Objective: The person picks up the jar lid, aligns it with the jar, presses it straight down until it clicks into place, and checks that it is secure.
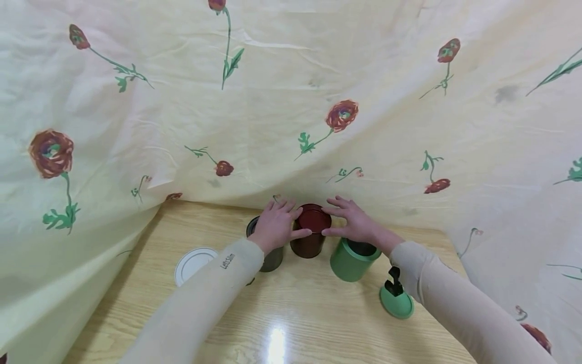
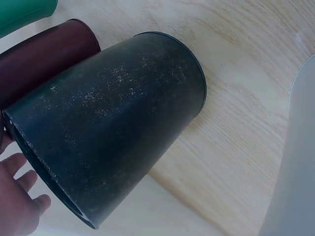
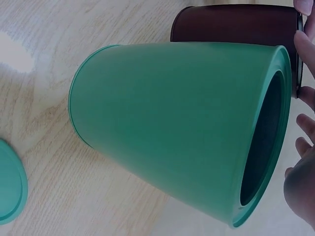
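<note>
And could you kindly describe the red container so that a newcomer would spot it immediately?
On the wooden table, look towards the far side, by the flowered cloth. The red container stands there between the black container and the green container; its dark red colour sets it apart.

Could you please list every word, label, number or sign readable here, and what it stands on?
"LetsSlim", on the left sleeve; small print, so any apostrophe is too small to tell.
No lettering can be made out on the dark red bin, dark gray bin or green bin.
</note>
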`<state>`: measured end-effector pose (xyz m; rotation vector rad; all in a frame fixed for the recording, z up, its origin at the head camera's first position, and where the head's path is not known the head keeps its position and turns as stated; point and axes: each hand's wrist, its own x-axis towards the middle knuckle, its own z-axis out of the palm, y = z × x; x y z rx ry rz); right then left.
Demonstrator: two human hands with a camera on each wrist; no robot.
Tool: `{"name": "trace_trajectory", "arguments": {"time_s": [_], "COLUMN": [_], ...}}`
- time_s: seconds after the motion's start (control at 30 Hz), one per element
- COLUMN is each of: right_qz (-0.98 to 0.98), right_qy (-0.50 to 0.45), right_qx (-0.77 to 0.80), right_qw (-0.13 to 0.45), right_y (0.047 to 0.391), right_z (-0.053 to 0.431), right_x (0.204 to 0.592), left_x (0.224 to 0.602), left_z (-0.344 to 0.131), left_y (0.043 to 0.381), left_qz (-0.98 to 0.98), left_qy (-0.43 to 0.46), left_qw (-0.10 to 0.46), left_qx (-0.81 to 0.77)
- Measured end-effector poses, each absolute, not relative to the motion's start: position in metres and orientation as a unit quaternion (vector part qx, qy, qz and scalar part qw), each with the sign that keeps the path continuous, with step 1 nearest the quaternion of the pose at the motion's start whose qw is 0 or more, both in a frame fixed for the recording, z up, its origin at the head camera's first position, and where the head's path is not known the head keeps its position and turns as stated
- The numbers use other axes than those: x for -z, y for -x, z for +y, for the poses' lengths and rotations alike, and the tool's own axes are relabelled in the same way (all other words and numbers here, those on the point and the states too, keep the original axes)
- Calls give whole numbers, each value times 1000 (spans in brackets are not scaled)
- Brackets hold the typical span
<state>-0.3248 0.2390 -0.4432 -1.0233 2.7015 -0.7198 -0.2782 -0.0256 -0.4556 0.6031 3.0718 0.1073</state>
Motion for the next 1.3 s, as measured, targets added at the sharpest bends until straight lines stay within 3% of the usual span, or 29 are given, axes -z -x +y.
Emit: {"name": "trace_trajectory", "arguments": {"time_s": [0.63, 1.3], "right_qz": [911, 919], "right_qy": [334, 326], "right_qx": [232, 215], "right_qw": [71, 56], "right_y": [323, 324], "right_z": [236, 228], "right_x": [442, 440], "left_x": [444, 439], "left_z": [-15, -14], "left_y": [276, 281], "left_qz": [986, 987], "left_qy": [-163, -148], "left_qw": [10, 51], "left_qx": [-38, -43]}}
